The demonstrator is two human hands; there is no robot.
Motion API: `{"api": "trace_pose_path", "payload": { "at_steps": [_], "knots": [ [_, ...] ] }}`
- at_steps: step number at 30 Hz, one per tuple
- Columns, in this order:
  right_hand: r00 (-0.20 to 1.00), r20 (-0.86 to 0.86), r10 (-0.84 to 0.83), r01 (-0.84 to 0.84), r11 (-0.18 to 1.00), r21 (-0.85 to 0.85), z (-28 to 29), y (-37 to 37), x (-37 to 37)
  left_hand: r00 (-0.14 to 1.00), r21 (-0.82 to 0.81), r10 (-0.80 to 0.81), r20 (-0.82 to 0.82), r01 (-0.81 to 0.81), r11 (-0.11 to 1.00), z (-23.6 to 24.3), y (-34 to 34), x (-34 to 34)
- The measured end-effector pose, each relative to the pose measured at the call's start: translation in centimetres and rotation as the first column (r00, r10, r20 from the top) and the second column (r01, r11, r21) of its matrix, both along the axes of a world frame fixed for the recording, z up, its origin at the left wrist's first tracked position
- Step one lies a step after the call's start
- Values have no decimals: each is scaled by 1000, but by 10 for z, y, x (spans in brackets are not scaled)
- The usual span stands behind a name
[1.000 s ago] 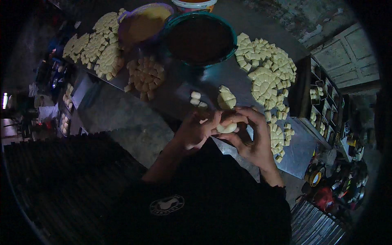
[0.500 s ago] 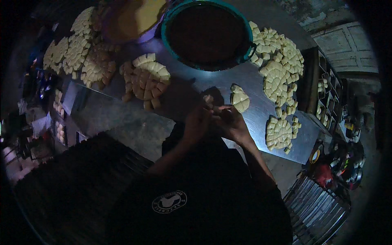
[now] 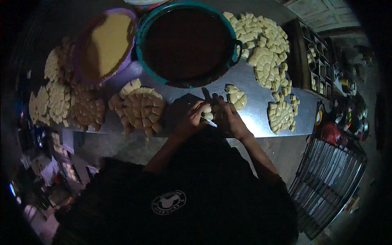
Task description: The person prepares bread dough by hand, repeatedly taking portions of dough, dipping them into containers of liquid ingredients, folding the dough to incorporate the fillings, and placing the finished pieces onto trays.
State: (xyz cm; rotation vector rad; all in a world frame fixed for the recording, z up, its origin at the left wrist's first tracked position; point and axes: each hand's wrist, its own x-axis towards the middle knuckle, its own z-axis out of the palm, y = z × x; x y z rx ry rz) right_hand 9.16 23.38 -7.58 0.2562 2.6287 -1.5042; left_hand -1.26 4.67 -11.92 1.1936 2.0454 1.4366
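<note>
While both hands meet at the near edge of the shiny metal tabletop [image 3: 261,118], they close together around a small pale lump of dough [image 3: 208,114]. The left hand [image 3: 188,119] cups it from the left with curled fingers, and the right hand [image 3: 227,116] presses on it from the right, so the lump sits between the fingertips, just above the tabletop. Holding it with two hands probably lets the person shape it evenly.

Just beyond the right hand lies a small pale heap of cut dough pieces [image 3: 235,96], near enough to reach without leaning. A large round teal basin with dark brown filling [image 3: 185,43] stands straight ahead, and a purple round bowl of yellowish paste [image 3: 104,43] is beside it on the left; both are central, maybe so that either hand can dip in. Round clusters of browner dough wedges [image 3: 141,107] lie at the left, and paler clusters [image 3: 265,53] at the right, away from the working spot.

Both forearms come from the lower edge and bend inward, the wrists close together.
</note>
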Motion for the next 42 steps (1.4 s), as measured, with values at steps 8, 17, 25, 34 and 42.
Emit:
{"api": "trace_pose_path", "payload": {
  "at_steps": [8,17,25,34,42],
  "knots": [
    [921,-40,387,-292,755,587,-32,15,12,979,-218,204,-10,-201,955,40,-2,-5],
    [746,-129,653,-371,569,734,-10,27,-37,857,-283,491,-157,-515,809,61,-13,-4],
    [945,123,303,87,130,-988,25,135,-26,747,-224,517,-417,-636,738,76,32,35],
    [736,-11,-676,462,515,-721,91,508,74,772,-154,606,-191,-633,759,57,98,93],
    [787,-239,-570,419,208,884,11,645,73,754,-130,517,-405,-607,784,83,127,104]
  ]
}}
